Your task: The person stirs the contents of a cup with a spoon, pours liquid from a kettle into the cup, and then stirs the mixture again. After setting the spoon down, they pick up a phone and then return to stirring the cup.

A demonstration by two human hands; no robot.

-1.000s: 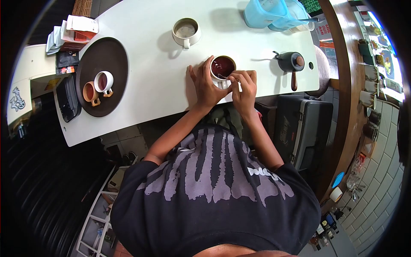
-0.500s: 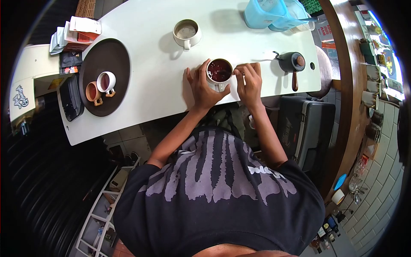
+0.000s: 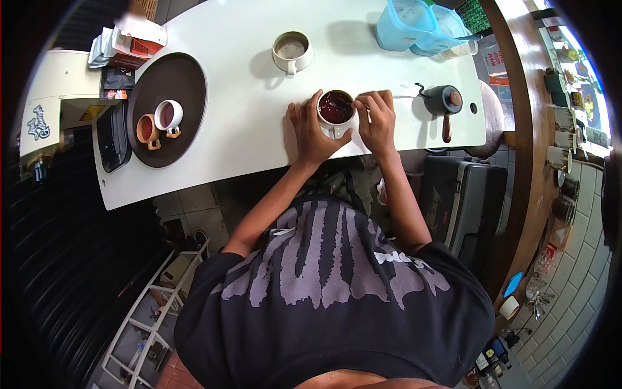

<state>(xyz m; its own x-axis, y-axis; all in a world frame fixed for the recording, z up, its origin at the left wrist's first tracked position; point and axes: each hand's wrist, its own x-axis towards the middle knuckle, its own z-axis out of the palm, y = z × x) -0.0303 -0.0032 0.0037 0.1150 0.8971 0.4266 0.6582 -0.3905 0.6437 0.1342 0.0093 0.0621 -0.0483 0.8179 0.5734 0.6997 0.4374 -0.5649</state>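
Observation:
A white cup (image 3: 336, 109) of dark red liquid stands on the white table, its handle toward me. My left hand (image 3: 316, 135) is wrapped round the cup's left side, thumb near the handle. At the cup's right rim, my right hand (image 3: 376, 122) is closed in a pinch; a thin utensil seems to run from it into the liquid, but most of it is hidden. Farther back stands a cream cup (image 3: 292, 52) with a pale grey-brown inside.
On a dark oval tray (image 3: 184, 84) at left are a white cup (image 3: 169, 115) and a brown cup (image 3: 148, 128). A black kettle (image 3: 442, 100) stands at right. Blue containers (image 3: 405, 26) are at the back right, packets (image 3: 133, 42) at the back left.
The view has shifted slightly, so the table items appear a little to the right. My left hand still holds the cup; my right hand remains at its rim.

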